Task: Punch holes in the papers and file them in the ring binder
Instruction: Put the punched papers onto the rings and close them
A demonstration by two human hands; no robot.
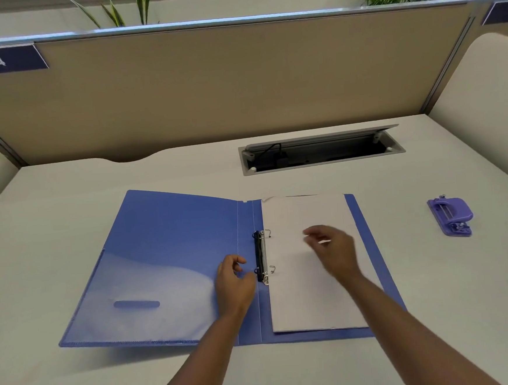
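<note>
A blue ring binder (172, 253) lies open flat on the desk. Its black and silver ring mechanism (262, 257) sits at the spine, and the two metal rings look open. A stack of white papers (309, 294) rests on the binder's right half, its left edge at the rings. My left hand (234, 280) hovers just left of the mechanism, fingers loosely curled, holding nothing. My right hand (333, 254) is over the papers, slightly blurred, with thumb and fingers apart. A purple hole punch (452, 216) stands apart on the right.
A recessed cable box (322, 152) with its lid raised lies behind the binder. A beige partition (238, 81) closes the back of the white desk (437, 299), with side panels left and right. Plants show above the partition.
</note>
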